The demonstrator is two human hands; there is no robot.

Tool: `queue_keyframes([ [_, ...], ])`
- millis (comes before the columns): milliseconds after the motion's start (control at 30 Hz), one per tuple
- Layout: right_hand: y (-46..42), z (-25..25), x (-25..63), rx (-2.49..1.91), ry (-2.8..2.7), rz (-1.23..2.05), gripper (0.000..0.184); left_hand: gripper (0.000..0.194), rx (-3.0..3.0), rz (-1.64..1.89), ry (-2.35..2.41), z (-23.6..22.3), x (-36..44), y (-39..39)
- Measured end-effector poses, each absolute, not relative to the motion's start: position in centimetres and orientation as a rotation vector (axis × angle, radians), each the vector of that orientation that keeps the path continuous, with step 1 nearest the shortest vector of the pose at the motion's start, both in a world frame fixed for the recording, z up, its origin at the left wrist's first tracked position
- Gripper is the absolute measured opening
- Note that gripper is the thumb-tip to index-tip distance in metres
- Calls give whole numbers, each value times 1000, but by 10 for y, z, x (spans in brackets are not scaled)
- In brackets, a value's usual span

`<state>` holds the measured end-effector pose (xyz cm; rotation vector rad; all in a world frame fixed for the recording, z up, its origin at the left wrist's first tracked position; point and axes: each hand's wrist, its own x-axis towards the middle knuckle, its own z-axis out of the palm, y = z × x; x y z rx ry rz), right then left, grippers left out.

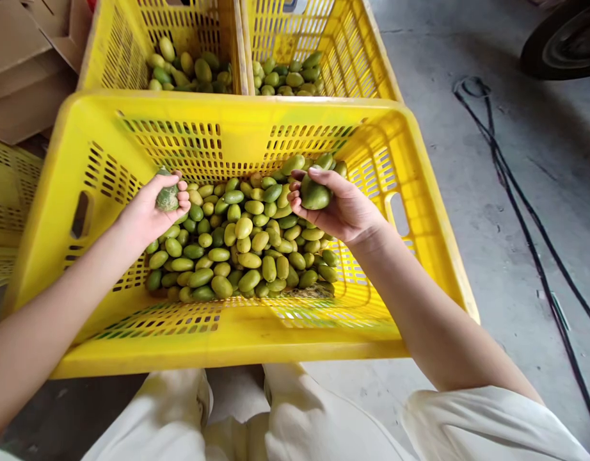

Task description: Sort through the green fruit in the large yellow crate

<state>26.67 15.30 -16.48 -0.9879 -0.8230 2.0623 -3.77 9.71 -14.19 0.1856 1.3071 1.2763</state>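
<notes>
A yellow plastic crate [242,349] stands before me, with a heap of small oval green and yellow-green fruits [249,260] on its floor. Over the left part of the heap, my left hand [155,208] is closed round a green fruit with rough, brownish scarred skin [167,197]. My right hand [340,205], palm turned up, has its fingers curled round a smooth, plump green fruit [315,194] above the heap's right side. Both hands are above the fruits and inside the crate's rim. The exact kind of fruit cannot be made out.
Two more yellow crates, left [125,54] and right [357,51], stand behind with similar fruits inside. Cardboard [21,57] lies at the far left, above another yellow crate [9,192]. Black cable [530,237] runs over the grey floor near a tyre [564,41].
</notes>
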Motion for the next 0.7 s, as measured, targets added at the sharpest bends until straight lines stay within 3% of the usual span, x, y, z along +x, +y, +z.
queue_keyframes([
  [233,151,-159,265,-999,-868,2005,21,17,197,1234,1242,-144,-38,97],
  [533,146,-165,259,-973,-901,1997,36,21,331,1286,1205,-144,-31,90],
  [700,151,-173,264,-1003,-844,2018,38,9,446,1237,1193,-153,-37,88],
])
